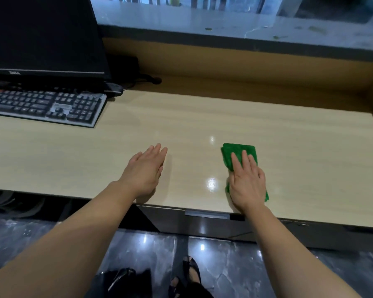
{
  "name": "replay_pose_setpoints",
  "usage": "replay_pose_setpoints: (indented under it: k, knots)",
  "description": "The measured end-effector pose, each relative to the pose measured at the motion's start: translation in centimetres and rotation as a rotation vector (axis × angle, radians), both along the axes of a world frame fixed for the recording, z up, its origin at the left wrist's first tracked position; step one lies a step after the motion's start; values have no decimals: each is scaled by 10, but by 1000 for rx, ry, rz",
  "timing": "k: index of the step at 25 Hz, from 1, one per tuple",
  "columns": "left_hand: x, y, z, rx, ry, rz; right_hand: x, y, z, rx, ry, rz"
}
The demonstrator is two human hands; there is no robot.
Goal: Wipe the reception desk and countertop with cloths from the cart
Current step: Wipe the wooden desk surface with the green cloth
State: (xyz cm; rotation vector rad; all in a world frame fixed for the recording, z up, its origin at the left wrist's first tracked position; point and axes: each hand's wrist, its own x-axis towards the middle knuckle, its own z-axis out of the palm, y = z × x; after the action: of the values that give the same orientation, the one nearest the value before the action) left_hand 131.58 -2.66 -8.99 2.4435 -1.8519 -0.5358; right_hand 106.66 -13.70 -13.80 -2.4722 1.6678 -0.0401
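Cloth (239, 154) lies on the desk (202, 117) at near right, pressed under the straight fingers of the right hand (247, 183), while the left hand (144, 168) rests open and empty further left.

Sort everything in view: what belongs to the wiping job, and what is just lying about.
Job: green cloth, pressed under the right hand; left hand; wooden desk top; upper countertop.
Lying about: keyboard; Dell monitor; mouse.
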Motion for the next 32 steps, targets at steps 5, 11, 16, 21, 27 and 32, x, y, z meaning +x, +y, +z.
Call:
replay_pose_setpoints:
  k: [5, 11, 16, 21, 27, 32]
  knots:
    - [-13, -8, 6, -5, -5, -49, -47, -18, 6, 50, 19, -293]
    - [-10, -3, 9, 6, -13, -38, 48, 21, 13, 114, -39, -298]
    - [-1, 1, 9, 8, -12, 14, 128, 77, 10, 185, -85, 163]
    - [-16, -13, 6, 9, 3, 7, 98, 52, 9, 172, -47, 504]
    - [-64, -49, 12, 1, 18, -67, -7, -34, 10, 133, -95, 194]
    - [-94, -84, 30, -14, 5, -95, -107, -105, 22, 138, -2, -84]
